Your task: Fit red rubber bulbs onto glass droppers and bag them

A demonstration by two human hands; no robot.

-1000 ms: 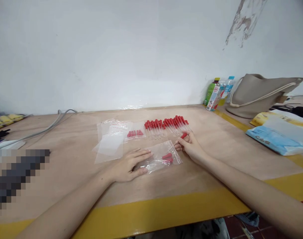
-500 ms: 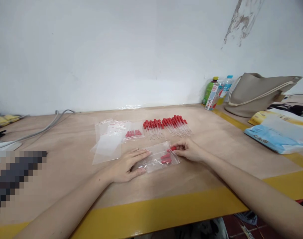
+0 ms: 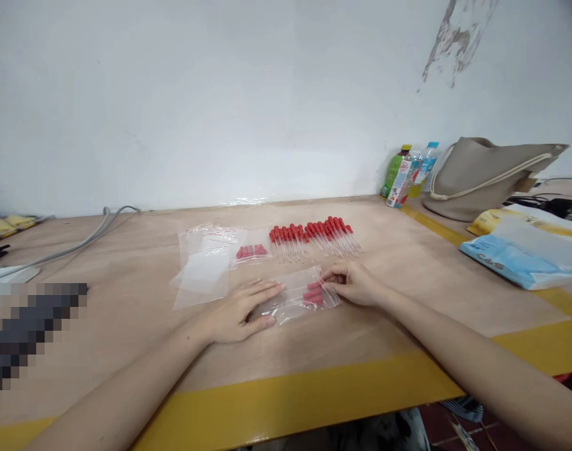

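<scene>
A clear zip bag (image 3: 292, 307) lies flat in front of me with its mouth toward the right. My left hand (image 3: 239, 313) rests on its left end, fingers stretched out and thumb apart. Inside the bag are a few droppers with red rubber bulbs (image 3: 312, 297). At the mouth, my right hand (image 3: 354, 283) pinches the end of another red-bulbed dropper (image 3: 316, 284), most of which is within the bag; the fingertips partly cover it. Behind the bag, rows of glass droppers with red bulbs (image 3: 335, 235) lie side by side.
A filled bag of red-bulbed droppers (image 3: 251, 252) lies beside a stack of flat clear bags (image 3: 203, 275). Drink bottles (image 3: 401, 178), a grey bag (image 3: 483, 178) and a blue tissue pack (image 3: 497, 260) stand at the right. A grey cable (image 3: 88, 239) crosses the left side.
My right hand has pushed the red-bulbed dropper leftward, further into the clear bag. The left hand stays in place on the bag.
</scene>
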